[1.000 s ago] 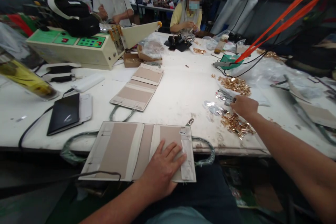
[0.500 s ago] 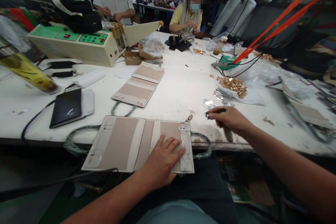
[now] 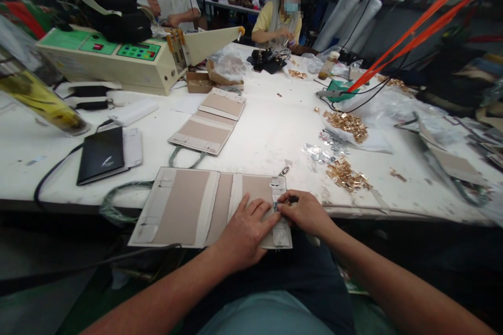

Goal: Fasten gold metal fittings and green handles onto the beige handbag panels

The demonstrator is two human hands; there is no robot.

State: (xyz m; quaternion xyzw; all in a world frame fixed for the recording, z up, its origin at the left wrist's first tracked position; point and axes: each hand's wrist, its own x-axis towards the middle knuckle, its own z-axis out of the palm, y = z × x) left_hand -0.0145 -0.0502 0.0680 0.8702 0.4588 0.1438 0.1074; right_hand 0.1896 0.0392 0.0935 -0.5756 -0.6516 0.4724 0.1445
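Note:
An unfolded bag panel (image 3: 181, 207), beige with pale strips, lies at the table's near edge and partly overhangs it. My left hand (image 3: 247, 227) rests flat on its right section, fingers spread. At the panel's right strip, my right hand (image 3: 304, 212) pinches a small metal piece (image 3: 276, 206) between thumb and forefinger, against the strip. A dark tool, its kind unclear, is tucked in the same hand. Beside the panel's upper right corner is a small metal clasp (image 3: 284, 171). A wrapped green handle (image 3: 118, 204) loops out on the left.
Gold metal fittings (image 3: 348, 175) and silver plates (image 3: 316, 153) lie to the right. Another bag panel (image 3: 208, 121) is further back. A black notebook (image 3: 101, 154), a cream machine (image 3: 113, 65) and a bottle (image 3: 39, 97) stand left. Orange straps (image 3: 424, 26) hang at right. Co-workers sit opposite.
My right hand has moved left and down from above the table to the panel's right strip, uncovering the near pile of gold fittings. My left hand stays flat on the panel.

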